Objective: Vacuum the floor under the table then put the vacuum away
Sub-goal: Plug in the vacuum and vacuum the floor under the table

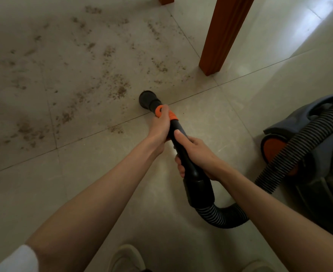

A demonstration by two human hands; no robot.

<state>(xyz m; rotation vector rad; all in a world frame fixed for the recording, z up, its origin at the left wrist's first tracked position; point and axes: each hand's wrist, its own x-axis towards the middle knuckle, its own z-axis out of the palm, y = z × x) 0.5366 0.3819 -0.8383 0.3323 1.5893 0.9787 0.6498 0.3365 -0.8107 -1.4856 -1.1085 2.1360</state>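
Tiled floor (230, 124) under the table leg (223, 34) mostly dirty — crumbs (120, 89) everywhere, vacuuming barely begun, canister vacuum (318, 146) beside me. My left hand (160, 128) wraps the wand's orange collar, right hand (198, 154) grips the handle — nozzle (147, 99) at crumb edge.

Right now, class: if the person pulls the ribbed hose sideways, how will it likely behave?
The ribbed hose probably flexes rather than staying stiff, since it already curves in a loop. Pulled hard, it may drag the vacuum body, whose orange wheel suggests it rolls.
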